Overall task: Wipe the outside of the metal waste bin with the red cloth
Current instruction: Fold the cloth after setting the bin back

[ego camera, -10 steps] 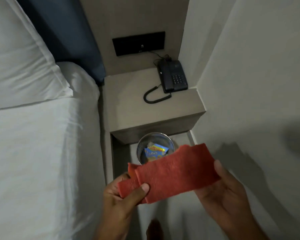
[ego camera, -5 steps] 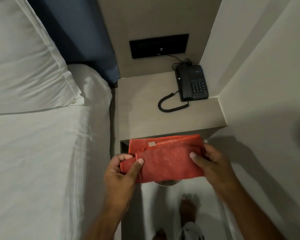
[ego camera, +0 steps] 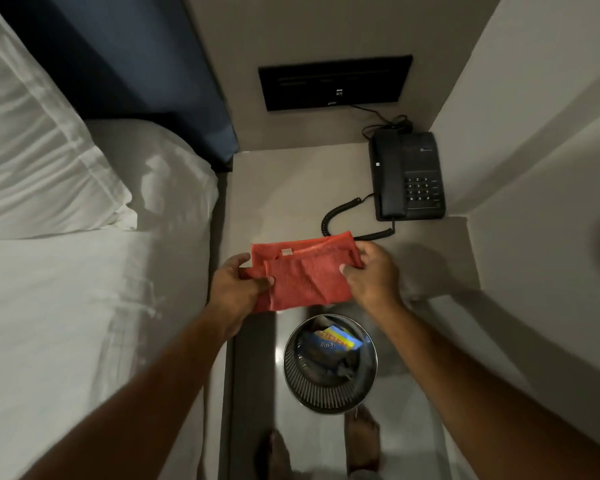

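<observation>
While in metal waste bin [ego camera: 329,393], packet [ego camera: 333,342] lettered "Ring".

"Ring" on blue packet [ego camera: 329,342] inside metal waste bin [ego camera: 329,396]

Head-worn view, steeply downward, close.

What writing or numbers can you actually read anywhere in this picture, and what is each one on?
"Ring": on the blue and yellow packet inside the metal waste bin; the orange lettering above it is blurred.
Keypad digits on the black telephone: visible but too small to read reliably.
Small mark at the telephone's upper right: unreadable.
White tag on the red cloth: no legible text.
Mark on the black wall panel: too small.
</observation>
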